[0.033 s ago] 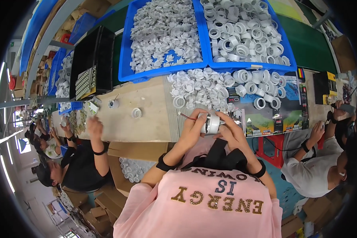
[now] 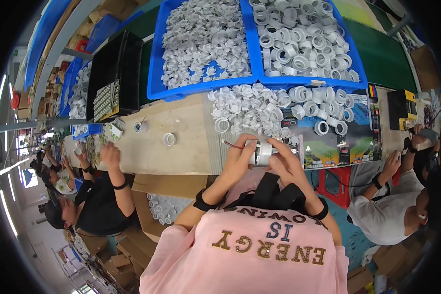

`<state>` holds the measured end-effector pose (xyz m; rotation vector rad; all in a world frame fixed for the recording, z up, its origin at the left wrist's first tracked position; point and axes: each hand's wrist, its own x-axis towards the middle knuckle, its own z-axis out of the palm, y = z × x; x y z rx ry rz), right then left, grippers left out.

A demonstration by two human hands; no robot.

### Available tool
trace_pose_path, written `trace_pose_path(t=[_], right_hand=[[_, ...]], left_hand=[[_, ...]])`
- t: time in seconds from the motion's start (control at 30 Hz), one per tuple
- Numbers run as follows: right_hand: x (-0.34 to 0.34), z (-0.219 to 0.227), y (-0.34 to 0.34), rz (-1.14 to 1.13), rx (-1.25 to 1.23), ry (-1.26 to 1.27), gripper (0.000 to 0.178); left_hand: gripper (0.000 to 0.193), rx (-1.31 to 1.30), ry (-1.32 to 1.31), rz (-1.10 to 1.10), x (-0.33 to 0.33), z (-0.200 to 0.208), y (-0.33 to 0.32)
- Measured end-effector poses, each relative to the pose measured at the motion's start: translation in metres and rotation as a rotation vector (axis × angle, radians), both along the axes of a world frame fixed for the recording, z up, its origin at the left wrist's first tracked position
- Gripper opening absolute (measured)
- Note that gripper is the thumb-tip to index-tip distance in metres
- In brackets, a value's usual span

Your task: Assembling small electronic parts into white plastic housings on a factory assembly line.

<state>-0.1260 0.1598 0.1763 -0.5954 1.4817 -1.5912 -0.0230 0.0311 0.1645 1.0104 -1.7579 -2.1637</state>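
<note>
Where rings [image 2: 259, 110] spill, seemingly wooden bench [image 2: 191, 142]

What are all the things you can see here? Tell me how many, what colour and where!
Blue bins: two, blue, at the far side of the bench, full of white plastic parts.
Loose white rings: too many to count, white, heaped on the bench in front of the bins.
Black tray: one, black, far left of the bench.
Tape roll: one, whitish, lying on the wooden bench.
Co-workers: one in black on the left, one in white on the right.
White cylinder part: one, white with a thin red wire, held in both hands.
Left hand: gripping the part.
Right hand: gripping the part.
</note>
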Motion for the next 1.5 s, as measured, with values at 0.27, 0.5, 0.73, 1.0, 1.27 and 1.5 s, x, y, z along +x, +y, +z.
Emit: trace_pose_path(t=[0.27, 0.5, 0.73, 1.0, 1.27, 1.5], right_hand=[[-0.002, 0.004, 0.001, 0.025, 0.073, 0.139, 0.059], [-0.001, -0.005, 0.001, 0.049, 0.028, 0.025, 0.057], [0.001, -0.006, 0.003, 0.022, -0.14, 0.136, 0.059], [0.0, 0.027, -0.001, 0.058, -0.201, 0.597, 0.059], [0.001, -0.006, -0.027, -0.017, -0.02, 0.984, 0.073], [-0.002, -0.015, -0.031, -0.076, -0.05, 1.185, 0.056]], left_hand=[[0.027, -0.085, 0.017, 0.073, -0.003, 0.004, 0.005], [0.033, -0.242, 0.127, 0.068, -0.001, 0.003, 0.009], [0.041, -0.252, 0.146, 0.04, 0.0, 0.02, 0.011], [0.04, -0.377, 0.232, 0.026, 0.01, 0.022, 0.013], [0.045, 0.694, -0.015, 0.277, -0.004, -0.001, -0.01], [0.052, 1.187, 0.046, 0.228, -0.003, -0.002, -0.015]])
